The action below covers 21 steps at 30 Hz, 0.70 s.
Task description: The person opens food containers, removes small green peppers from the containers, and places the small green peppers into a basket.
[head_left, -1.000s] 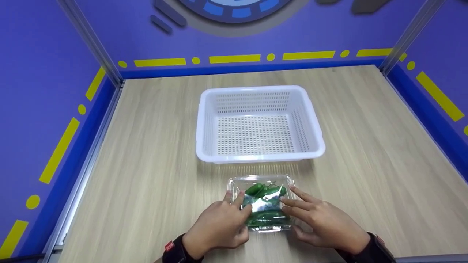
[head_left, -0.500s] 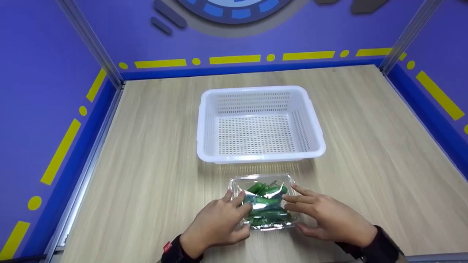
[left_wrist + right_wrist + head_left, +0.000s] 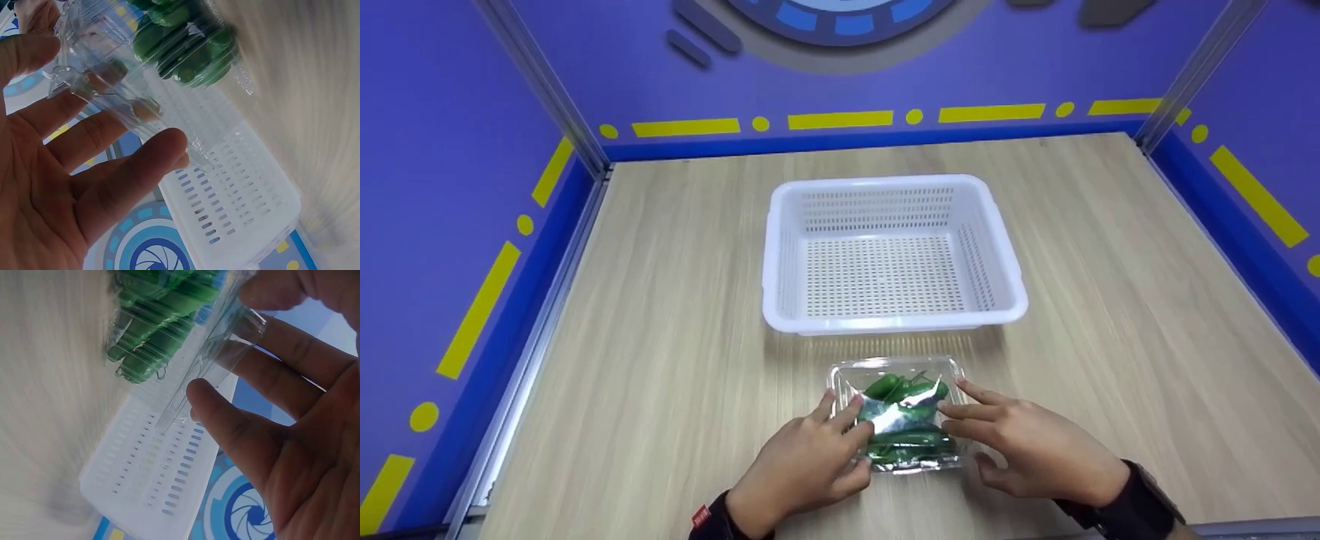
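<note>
A clear plastic clamshell box (image 3: 885, 363) lies on the table, with several green peppers (image 3: 913, 439) showing through its lid. My left hand (image 3: 808, 459) rests at the box's left side, its fingers spread over the lid and rim and its thumb by the near corner. On the opposite side, my right hand (image 3: 1030, 448) touches the lid and right rim with extended fingers. Its thumb points at the near right corner, a little off the box. Both wrist views show loose, spread fingers (image 3: 93, 138) along the clear plastic edges (image 3: 191, 385).
Just beyond the box stands a white perforated plastic basket (image 3: 894, 325) with nothing in it. Beneath both is a pale wood-grain table (image 3: 675, 300). Purple-blue panels (image 3: 840, 94) with yellow marks enclose the back and sides.
The box and basket stay in place. My right hand has shifted slightly right, and its thumb has drawn away from the box's near corner. The left hand is nearly unmoved.
</note>
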### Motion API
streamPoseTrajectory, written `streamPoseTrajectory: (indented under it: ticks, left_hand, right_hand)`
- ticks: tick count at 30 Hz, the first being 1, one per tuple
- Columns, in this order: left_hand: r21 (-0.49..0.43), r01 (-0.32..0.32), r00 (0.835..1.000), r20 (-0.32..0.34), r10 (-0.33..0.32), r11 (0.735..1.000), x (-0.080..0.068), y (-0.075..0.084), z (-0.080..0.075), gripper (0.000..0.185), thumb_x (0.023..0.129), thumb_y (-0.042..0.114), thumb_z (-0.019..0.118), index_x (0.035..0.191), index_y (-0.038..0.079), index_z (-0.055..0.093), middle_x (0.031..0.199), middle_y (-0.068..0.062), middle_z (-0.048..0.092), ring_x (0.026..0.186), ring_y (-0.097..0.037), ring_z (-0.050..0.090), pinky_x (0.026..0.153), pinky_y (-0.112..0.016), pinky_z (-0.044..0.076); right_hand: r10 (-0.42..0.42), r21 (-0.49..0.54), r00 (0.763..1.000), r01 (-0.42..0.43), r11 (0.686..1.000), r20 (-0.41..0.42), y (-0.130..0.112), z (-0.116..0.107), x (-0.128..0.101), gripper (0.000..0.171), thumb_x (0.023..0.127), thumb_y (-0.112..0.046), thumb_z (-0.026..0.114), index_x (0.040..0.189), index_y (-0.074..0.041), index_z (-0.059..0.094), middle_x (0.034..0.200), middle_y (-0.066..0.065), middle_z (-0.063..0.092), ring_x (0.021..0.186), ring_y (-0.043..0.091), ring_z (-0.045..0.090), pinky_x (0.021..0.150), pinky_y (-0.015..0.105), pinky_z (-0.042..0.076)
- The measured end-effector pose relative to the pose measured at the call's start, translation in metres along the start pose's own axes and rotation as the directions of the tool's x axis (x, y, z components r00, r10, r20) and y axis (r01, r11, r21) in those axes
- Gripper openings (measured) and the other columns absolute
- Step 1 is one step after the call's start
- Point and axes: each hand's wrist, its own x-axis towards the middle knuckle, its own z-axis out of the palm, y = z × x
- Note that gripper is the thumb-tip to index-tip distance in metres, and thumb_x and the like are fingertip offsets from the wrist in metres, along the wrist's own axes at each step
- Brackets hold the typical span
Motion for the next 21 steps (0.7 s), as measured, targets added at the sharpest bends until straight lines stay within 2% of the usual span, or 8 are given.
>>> streamPoseTrajectory:
  ticks: [8,15,21]
  left_hand:
    - [-0.011,0.020,0.999,0.027,-0.020,1.000,0.000,0.001,-0.002,0.020,0.091,0.034,0.064,0.099,0.016,0.064,0.129,-0.013,0.070,0.111,-0.043,0.070,0.070,-0.040,0.062]
    - [0.006,-0.004,1.000,0.007,0.004,1.000,0.000,-0.003,-0.003,0.021,0.091,0.035,0.065,0.100,0.017,0.065,0.127,-0.012,0.071,0.109,-0.041,0.071,0.069,-0.040,0.062]
    - [-0.010,-0.023,1.000,-0.014,0.023,1.000,0.002,-0.008,-0.005,0.023,0.091,0.037,0.065,0.104,0.017,0.067,0.125,-0.009,0.072,0.105,-0.037,0.073,0.068,-0.041,0.062]
  right_hand:
    - [-0.027,-0.022,0.998,0.026,0.999,-0.059,0.000,0.005,0.001,0.044,0.066,-0.007,0.078,0.110,-0.011,0.075,0.123,0.004,0.073,0.125,0.042,0.062,0.083,0.038,0.060]
    - [0.024,0.025,0.996,-0.022,0.999,-0.083,0.003,0.008,-0.006,0.054,0.070,-0.012,0.080,0.122,-0.015,0.071,0.133,0.000,0.068,0.129,0.037,0.060,0.084,0.041,0.060]
    - [0.044,0.047,0.988,-0.038,0.998,-0.150,0.007,0.012,-0.011,0.056,0.074,-0.020,0.084,0.128,-0.020,0.068,0.143,-0.004,0.061,0.128,0.031,0.062,0.089,0.043,0.058]
